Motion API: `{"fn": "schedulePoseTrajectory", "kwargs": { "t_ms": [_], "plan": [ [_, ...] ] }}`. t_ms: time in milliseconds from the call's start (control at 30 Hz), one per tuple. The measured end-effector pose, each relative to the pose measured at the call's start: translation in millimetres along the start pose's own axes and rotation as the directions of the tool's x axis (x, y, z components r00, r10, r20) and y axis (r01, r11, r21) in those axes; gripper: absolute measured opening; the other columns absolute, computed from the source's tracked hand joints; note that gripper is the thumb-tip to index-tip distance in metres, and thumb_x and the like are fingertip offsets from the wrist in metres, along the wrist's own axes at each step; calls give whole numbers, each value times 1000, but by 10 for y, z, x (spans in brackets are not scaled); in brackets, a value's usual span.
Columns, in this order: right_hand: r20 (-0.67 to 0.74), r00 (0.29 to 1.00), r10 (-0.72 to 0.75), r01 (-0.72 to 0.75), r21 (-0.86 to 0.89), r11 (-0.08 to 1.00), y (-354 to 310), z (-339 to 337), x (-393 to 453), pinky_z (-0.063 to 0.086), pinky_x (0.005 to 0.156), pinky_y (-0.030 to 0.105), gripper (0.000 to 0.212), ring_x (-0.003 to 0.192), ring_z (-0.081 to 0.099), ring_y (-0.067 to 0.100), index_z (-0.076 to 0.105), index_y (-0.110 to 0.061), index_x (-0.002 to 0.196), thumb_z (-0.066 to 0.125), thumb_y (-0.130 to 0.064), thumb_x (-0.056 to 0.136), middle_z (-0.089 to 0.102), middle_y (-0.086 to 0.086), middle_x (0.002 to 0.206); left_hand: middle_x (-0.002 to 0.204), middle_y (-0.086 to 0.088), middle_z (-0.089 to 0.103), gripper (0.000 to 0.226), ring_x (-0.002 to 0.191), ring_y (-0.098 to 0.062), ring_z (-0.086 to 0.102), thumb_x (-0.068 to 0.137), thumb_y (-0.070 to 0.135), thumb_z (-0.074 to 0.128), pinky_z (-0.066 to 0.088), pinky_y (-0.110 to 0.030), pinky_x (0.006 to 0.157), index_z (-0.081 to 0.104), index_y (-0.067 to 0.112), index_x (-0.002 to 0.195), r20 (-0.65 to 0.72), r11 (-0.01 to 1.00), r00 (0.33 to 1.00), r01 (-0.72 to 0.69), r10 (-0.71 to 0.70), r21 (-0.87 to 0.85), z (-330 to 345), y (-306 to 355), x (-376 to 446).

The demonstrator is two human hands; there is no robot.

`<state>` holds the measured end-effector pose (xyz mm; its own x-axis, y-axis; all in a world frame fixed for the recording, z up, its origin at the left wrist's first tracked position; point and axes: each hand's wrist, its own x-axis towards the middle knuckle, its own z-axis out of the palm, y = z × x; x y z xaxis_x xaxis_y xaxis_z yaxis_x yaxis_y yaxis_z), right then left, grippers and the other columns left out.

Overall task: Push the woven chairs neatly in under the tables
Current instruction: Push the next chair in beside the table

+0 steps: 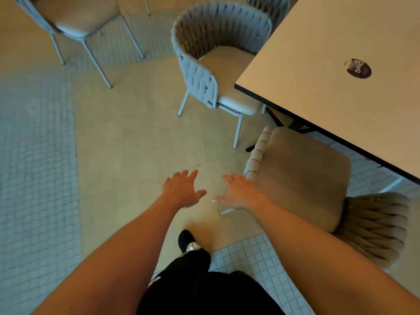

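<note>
Our left hand point(181, 189) and right hand point(238, 193) reach forward with fingers spread, holding nothing; the right hand is just beside the woven arm of the beige chair point(302, 178). This chair stands askew at the tabletop point(329, 64) edge, its seat mostly out. The grey woven chair point(216, 53) beyond sits partly under the corner. We judge that both need pushing in; a third chair point(75, 17) stands well apart.

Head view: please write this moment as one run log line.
left hand: open, holds nothing | right hand: open, near beige chair | grey chair: partly under table
</note>
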<state>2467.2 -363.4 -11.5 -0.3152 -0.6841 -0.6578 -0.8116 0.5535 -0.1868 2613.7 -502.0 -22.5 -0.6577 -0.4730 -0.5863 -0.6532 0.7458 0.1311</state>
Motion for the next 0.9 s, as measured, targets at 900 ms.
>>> {"fn": "schedulePoseTrajectory", "kwargs": {
  "t_ms": [900],
  "plan": [
    [14, 998, -61, 61, 12, 998, -587, -1741, 2189, 31, 117, 52, 90, 147, 31, 34, 23, -18, 159, 52, -71, 92, 31, 10, 162, 160, -5, 32, 77, 144, -30, 34, 97, 63, 44, 38, -50, 111, 20, 24, 159, 3, 979, 983, 181, -181, -90, -1667, -1505, 1693]
  ]
}}
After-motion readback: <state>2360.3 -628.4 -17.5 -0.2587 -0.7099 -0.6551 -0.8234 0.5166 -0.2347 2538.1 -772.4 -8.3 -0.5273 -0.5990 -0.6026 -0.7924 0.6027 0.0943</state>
